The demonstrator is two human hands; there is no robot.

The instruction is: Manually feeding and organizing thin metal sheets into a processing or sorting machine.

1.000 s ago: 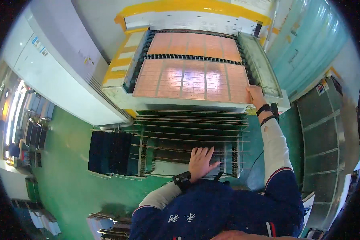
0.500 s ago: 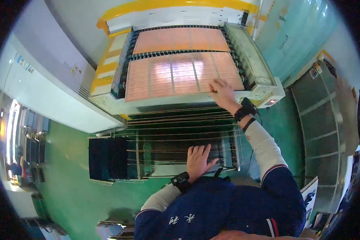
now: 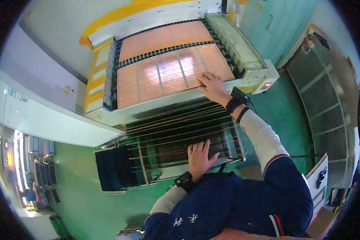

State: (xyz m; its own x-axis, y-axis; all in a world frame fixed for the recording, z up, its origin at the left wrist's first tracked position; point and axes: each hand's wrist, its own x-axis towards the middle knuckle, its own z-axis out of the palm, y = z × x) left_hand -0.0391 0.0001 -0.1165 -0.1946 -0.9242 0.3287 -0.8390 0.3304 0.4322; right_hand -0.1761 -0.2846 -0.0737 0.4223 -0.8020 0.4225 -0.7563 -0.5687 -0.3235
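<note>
Sliding further leftward than a second ago, the right hand (image 3: 214,87) lies flat — fingers spread — on the copper panel (image 3: 172,74), gripping nothing. Left hand (image 3: 199,157) stays open-palmed on the wire rack (image 3: 164,140) — panel beyond its fingertips.

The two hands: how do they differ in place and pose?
The right hand reaches far out and lies on the copper sheet at the machine's edge; the left hand stays near the body, flat on the wire rack. The right arm is stretched, the left bent. Both wear a black wrist device.
</note>
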